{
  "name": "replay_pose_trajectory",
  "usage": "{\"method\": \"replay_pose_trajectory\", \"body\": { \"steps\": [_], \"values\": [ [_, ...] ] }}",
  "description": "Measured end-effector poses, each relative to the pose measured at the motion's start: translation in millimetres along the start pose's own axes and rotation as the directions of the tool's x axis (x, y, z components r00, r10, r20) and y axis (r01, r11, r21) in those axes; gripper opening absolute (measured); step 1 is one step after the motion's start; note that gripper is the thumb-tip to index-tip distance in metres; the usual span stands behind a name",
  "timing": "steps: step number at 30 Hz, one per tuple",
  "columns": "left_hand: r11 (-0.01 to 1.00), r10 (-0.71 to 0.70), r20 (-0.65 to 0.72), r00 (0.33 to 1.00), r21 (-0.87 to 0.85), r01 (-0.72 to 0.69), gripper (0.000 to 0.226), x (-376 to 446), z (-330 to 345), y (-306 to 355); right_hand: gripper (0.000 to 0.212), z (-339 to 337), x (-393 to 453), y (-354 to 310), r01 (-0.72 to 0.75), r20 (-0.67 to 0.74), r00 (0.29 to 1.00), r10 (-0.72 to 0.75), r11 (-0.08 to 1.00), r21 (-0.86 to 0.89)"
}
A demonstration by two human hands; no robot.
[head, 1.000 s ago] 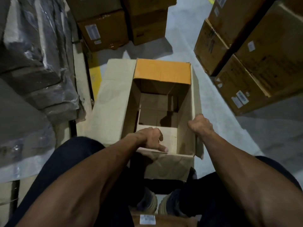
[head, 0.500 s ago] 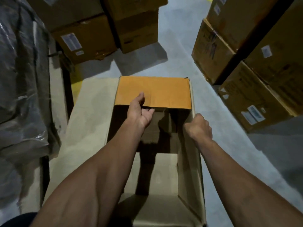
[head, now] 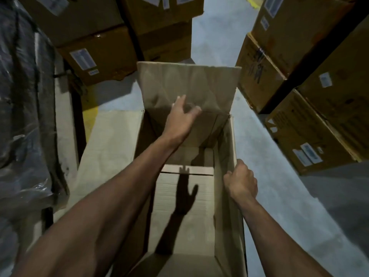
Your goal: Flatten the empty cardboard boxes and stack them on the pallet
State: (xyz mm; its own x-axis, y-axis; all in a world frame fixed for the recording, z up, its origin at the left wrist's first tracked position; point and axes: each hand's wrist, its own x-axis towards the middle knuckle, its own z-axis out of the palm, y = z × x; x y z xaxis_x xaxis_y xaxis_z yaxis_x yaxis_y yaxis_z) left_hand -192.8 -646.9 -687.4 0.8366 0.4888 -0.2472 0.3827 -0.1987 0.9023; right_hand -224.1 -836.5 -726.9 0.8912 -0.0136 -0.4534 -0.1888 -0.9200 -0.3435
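An empty brown cardboard box stands open on the grey floor right below me. Its far flap is swung up and outward, and its left flap lies spread flat to the left. My left hand reaches across the opening with fingers spread, against the base of the far flap. My right hand grips the top edge of the box's right wall, fingers curled over it. The box's inner bottom flaps show, with the shadow of my left hand on them.
Stacks of labelled cardboard cartons stand at the back left, back centre and along the right. Goods wrapped in plastic film fill the left side. Bare grey floor runs to the right of the box.
My left hand went from the near flap to the far flap and pushed it up and outward. The view has moved forward over the box. My right hand stays on the right wall.
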Motion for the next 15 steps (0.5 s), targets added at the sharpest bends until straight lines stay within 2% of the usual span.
{"method": "replay_pose_trajectory", "body": {
  "steps": [1,2,3,4,6,9,12,15],
  "values": [
    [0.936,0.047,0.059,0.997,0.345,-0.065,0.072,7.7,1.3,-5.5,0.037,0.4,-0.3,-0.4,0.006,-0.01,1.0,-0.006,1.0,0.0],
    [0.792,0.08,0.107,0.991,0.597,-0.128,0.077,14.9,2.4,-11.8,0.037,1.2,-0.6,-0.3,0.012,-0.018,1.0,-0.012,1.0,0.001],
    [0.653,0.1,0.146,0.984,0.737,-0.176,0.079,21.8,2.9,-17.5,0.037,2.2,-0.7,0.1,0.016,-0.022,1.0,-0.016,1.0,0.001],
    [0.554,0.106,0.176,0.979,0.807,-0.205,0.081,28.6,3.0,-22.9,0.038,3.3,-0.5,0.6,0.019,-0.025,1.0,-0.018,1.0,0.0],
    [0.442,0.11,0.21,0.971,0.865,-0.237,0.082,42.0,1.2,-30.3,0.039,5.2,0.0,1.4,0.017,-0.03,0.999,-0.017,1.0,-0.002],
    [0.328,0.136,0.257,0.957,0.899,-0.288,0.075,58.7,0.5,-32.3,0.039,7.9,2.0,1.9,0.016,-0.045,0.999,-0.016,1.0,0.004],
    [0.304,0.135,0.284,0.949,0.9,-0.312,0.053,69.0,3.0,-27.9,0.038,9.0,3.3,1.5,0.016,-0.041,0.999,-0.016,1.0,0.002],
    [0.29,0.088,0.246,0.965,0.921,-0.261,0.039,70.8,4.7,-26.3,0.038,10.6,4.5,2.0,0.013,-0.055,0.998,-0.012,1.0,0.006]
  ]
}}
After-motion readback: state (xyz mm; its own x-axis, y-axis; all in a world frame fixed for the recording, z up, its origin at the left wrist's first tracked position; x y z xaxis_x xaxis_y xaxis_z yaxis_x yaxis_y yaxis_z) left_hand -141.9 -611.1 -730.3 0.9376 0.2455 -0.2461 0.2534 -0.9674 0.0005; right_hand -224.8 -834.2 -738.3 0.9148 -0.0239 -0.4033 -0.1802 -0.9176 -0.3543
